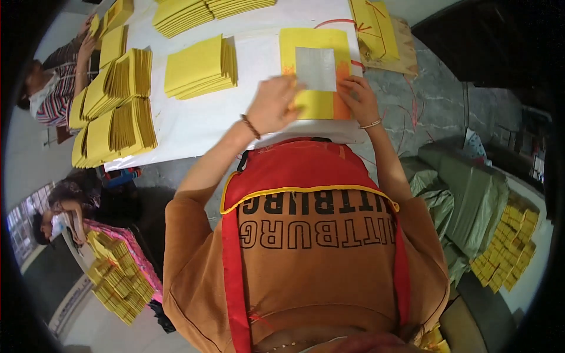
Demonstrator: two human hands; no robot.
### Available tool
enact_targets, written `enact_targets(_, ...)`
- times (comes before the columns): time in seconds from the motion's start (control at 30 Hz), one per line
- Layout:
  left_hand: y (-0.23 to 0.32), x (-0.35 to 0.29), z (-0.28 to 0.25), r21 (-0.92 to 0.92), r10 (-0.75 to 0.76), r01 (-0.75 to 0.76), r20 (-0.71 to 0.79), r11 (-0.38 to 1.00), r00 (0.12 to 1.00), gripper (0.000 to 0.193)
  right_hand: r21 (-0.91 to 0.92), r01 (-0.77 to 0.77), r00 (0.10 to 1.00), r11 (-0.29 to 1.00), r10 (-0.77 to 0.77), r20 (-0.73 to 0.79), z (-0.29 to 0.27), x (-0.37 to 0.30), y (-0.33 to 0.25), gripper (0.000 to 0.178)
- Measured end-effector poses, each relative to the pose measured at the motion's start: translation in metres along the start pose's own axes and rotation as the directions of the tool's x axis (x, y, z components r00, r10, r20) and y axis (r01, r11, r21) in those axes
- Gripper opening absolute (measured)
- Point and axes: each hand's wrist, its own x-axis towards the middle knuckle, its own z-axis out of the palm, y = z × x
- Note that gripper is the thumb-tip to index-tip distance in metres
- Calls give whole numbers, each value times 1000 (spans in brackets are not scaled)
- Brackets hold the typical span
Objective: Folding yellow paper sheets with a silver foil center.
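Left hand (275,105) and right hand (359,100) at the yellow sheet (316,107), both grips unclear; dark block lettering (321,235) across brown shirt (318,276).

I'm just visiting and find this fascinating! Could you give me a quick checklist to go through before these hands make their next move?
1. Left hand at the yellow sheet: ok, its fingers are over the sheet's left side.
2. Right hand at the sheet: ok, it is by the right edge, near the orange strip.
3. Grey rectangle within the sheet's outline: ok.
4. Grey rectangle fully uncovered: not ok, the left fingers overlap its lower left corner in this view.
5. Folded yellow stack apart from the sheet: ok, white table shows between them.
6. Firm grip: cannot tell.
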Motion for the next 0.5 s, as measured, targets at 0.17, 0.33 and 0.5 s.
enact_targets(0.17, 12, 3, 20, 80, 133, -147, 154, 986, 979, 40, 131, -89, 996, 987, 85, 36, 1, -3, 0, 24)
enact_targets(0.33, -3, 15, 17, -211, 87, -45, 193, 976, 977, 17, 257, -166, 985, 952, 148, 85, 3, -4, 11, 24)
enact_targets(0.5, -7, 21, 16, -289, 21, 38, 196, 956, 980, 17, 425, -254, 966, 869, 206, 156, 1, 0, 15, 21)
